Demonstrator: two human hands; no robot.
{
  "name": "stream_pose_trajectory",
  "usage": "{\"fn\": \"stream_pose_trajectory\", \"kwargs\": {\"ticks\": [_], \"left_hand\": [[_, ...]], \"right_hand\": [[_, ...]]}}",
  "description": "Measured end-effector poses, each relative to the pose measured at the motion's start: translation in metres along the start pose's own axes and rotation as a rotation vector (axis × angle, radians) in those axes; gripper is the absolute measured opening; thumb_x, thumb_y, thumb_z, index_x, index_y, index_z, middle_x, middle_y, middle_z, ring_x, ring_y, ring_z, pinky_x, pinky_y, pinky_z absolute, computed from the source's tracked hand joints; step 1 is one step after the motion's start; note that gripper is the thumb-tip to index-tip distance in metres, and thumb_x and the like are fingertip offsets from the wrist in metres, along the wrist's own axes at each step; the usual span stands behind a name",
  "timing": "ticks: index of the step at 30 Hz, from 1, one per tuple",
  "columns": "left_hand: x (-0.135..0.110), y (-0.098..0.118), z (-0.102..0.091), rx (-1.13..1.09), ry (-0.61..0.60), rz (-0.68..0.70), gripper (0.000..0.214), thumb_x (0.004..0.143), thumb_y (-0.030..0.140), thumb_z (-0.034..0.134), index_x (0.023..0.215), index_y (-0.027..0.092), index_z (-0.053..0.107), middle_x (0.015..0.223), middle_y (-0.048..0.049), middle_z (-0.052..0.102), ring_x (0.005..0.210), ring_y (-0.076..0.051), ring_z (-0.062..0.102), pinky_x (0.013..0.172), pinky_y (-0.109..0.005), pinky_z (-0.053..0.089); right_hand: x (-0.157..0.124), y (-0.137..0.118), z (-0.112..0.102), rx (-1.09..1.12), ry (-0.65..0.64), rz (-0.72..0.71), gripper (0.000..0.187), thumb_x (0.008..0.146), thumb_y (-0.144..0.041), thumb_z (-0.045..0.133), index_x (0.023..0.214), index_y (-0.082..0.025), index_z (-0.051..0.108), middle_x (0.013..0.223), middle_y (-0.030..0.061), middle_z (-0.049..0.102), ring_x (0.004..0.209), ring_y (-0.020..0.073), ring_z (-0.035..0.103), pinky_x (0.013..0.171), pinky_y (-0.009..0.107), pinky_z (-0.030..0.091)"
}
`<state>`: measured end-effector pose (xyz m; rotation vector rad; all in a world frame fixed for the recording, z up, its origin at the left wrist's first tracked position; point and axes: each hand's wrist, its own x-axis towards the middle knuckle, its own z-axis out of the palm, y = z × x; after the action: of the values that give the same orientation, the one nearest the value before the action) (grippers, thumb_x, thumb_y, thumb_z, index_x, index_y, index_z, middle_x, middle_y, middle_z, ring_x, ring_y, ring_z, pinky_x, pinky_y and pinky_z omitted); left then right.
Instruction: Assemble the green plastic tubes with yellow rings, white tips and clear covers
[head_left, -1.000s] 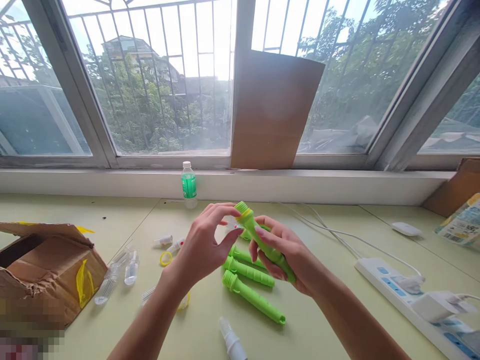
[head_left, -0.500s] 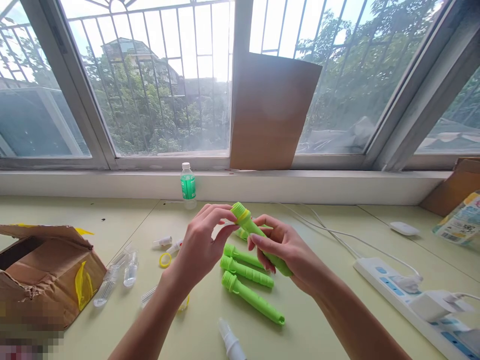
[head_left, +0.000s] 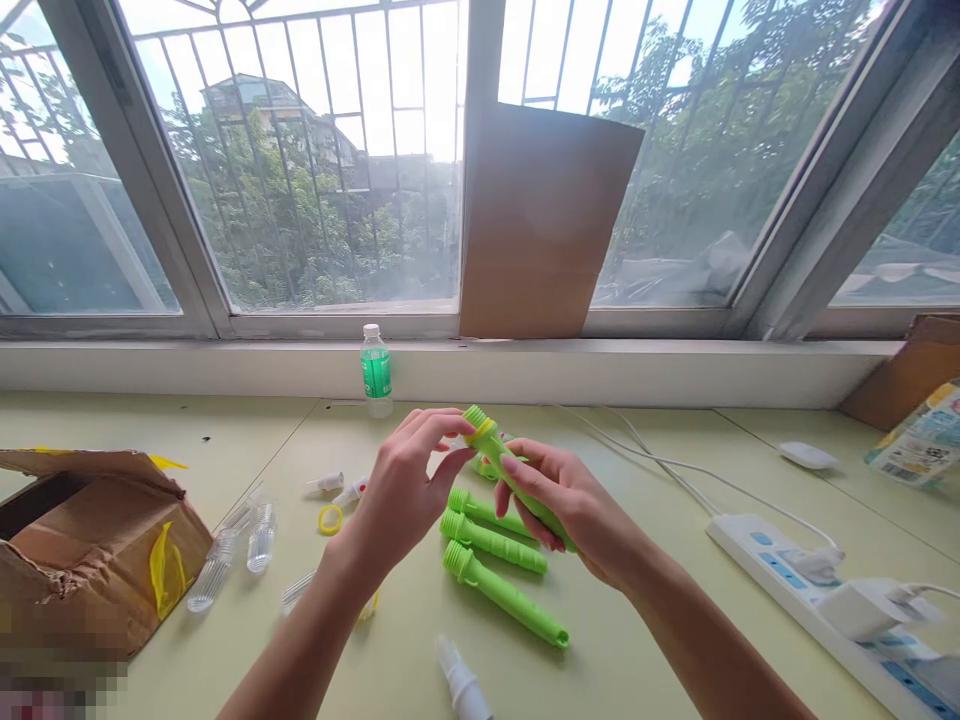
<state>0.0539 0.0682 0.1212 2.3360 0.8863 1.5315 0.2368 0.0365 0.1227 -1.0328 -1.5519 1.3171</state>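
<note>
My right hand [head_left: 566, 495] is closed around a bright green plastic tube [head_left: 529, 480], which slants with its threaded end up and left. A yellow ring [head_left: 482, 433] sits around the tube just below the thread. The thumb and fingers of my left hand [head_left: 412, 470] pinch at this ring; the exact contact is partly hidden. Beneath my hands, several similar green tubes [head_left: 506, 598] lie on the table, some partly covered. A loose yellow ring [head_left: 330, 519] and small white plastic pieces [head_left: 325, 484] are beside my left forearm. Nearer to me lies a white tapered part [head_left: 463, 685].
On the left stands an open cardboard box [head_left: 112, 540], with clear ribbed plastic tubes [head_left: 261, 540] beside it. A bottle with a green label [head_left: 376, 372] stands by the window ledge. To the right are a power strip [head_left: 780, 575], cables and a white mouse-like object [head_left: 808, 456].
My right hand has shifted slightly up and left along with the green tube, whose lower end sits a little further left. My left hand stays nearly still at the ring.
</note>
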Motion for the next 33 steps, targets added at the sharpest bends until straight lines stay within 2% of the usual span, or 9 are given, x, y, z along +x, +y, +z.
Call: {"fn": "stream_pose_trajectory", "kwargs": {"ticks": [3,7,10,13,16,23,26,29,33], "left_hand": [[0.0003,0.0000,0.0005,0.004,0.003,-0.004,0.015,0.083,0.011,0.059,0.095,0.020,0.060,0.103,-0.0034,0.067,0.092,-0.016,0.063,0.072,-0.030,0.060],[0.0006,0.0013,0.0008,0.001,0.019,-0.005,0.012,0.083,0.013,0.060,0.093,0.020,0.061,0.101,-0.0038,0.067,0.092,-0.017,0.064,0.071,-0.030,0.060],[0.0007,0.0026,0.0009,-0.005,0.043,-0.009,0.011,0.083,0.015,0.060,0.093,0.020,0.061,0.104,-0.0041,0.067,0.093,-0.017,0.065,0.071,-0.030,0.061],[0.0007,0.0026,0.0014,-0.006,0.044,-0.005,0.013,0.083,0.014,0.060,0.095,0.021,0.061,0.105,-0.0040,0.067,0.094,-0.017,0.065,0.071,-0.030,0.061],[0.0007,0.0020,0.0019,-0.003,0.045,-0.002,0.013,0.084,0.014,0.060,0.095,0.021,0.061,0.105,-0.0046,0.067,0.094,-0.018,0.065,0.071,-0.030,0.061],[0.0002,0.0018,0.0020,0.000,0.050,0.001,0.012,0.084,0.013,0.060,0.093,0.020,0.061,0.103,-0.0042,0.068,0.092,-0.017,0.065,0.071,-0.030,0.061],[-0.0001,0.0021,0.0020,0.000,0.044,-0.002,0.011,0.083,0.014,0.060,0.092,0.020,0.061,0.100,-0.0040,0.068,0.091,-0.017,0.065,0.071,-0.031,0.061],[0.0001,0.0032,0.0018,-0.015,0.054,-0.015,0.009,0.082,0.016,0.062,0.091,0.020,0.062,0.100,-0.0041,0.068,0.091,-0.017,0.066,0.071,-0.031,0.062],[0.0005,0.0050,0.0012,-0.050,0.052,-0.020,0.011,0.082,0.015,0.062,0.092,0.020,0.062,0.104,-0.0047,0.068,0.093,-0.018,0.066,0.072,-0.031,0.062]], "right_hand": [[0.0001,0.0003,0.0012,-0.011,0.014,0.005,0.031,0.086,-0.044,0.059,0.103,-0.021,0.048,0.070,-0.0012,0.062,0.038,0.0041,0.034,0.035,0.018,0.025],[0.0000,0.0004,0.0020,0.001,0.014,-0.008,0.031,0.087,-0.047,0.057,0.102,-0.021,0.047,0.072,-0.0004,0.063,0.038,0.0050,0.036,0.035,0.019,0.026],[0.0005,-0.0008,0.0023,0.004,0.019,-0.038,0.031,0.089,-0.050,0.051,0.091,-0.019,0.054,0.074,0.0004,0.060,0.044,0.0070,0.044,0.040,0.021,0.030],[0.0007,-0.0019,0.0027,-0.020,0.017,-0.042,0.039,0.091,-0.052,0.046,0.076,-0.017,0.057,0.061,-0.0023,0.051,0.048,0.0088,0.046,0.043,0.021,0.030],[0.0005,-0.0022,0.0029,-0.014,0.005,-0.035,0.040,0.090,-0.053,0.045,0.075,-0.018,0.057,0.055,-0.0040,0.046,0.047,0.0099,0.046,0.043,0.021,0.029],[0.0005,-0.0013,0.0015,-0.006,-0.003,-0.042,0.039,0.091,-0.051,0.045,0.074,-0.018,0.057,0.056,-0.0042,0.044,0.047,0.0091,0.045,0.043,0.021,0.028],[0.0006,-0.0007,0.0014,0.010,-0.012,-0.040,0.040,0.092,-0.050,0.044,0.074,-0.017,0.056,0.064,-0.0014,0.053,0.042,0.0068,0.042,0.040,0.022,0.025],[0.0001,-0.0011,0.0023,0.067,-0.018,-0.015,0.036,0.091,-0.050,0.045,0.082,-0.017,0.054,0.071,0.0016,0.061,0.037,0.0048,0.038,0.037,0.021,0.021],[-0.0009,-0.0029,0.0033,0.089,-0.006,0.007,0.031,0.085,-0.046,0.058,0.099,-0.020,0.049,0.068,-0.0002,0.063,0.033,0.0040,0.035,0.033,0.018,0.020]]}}
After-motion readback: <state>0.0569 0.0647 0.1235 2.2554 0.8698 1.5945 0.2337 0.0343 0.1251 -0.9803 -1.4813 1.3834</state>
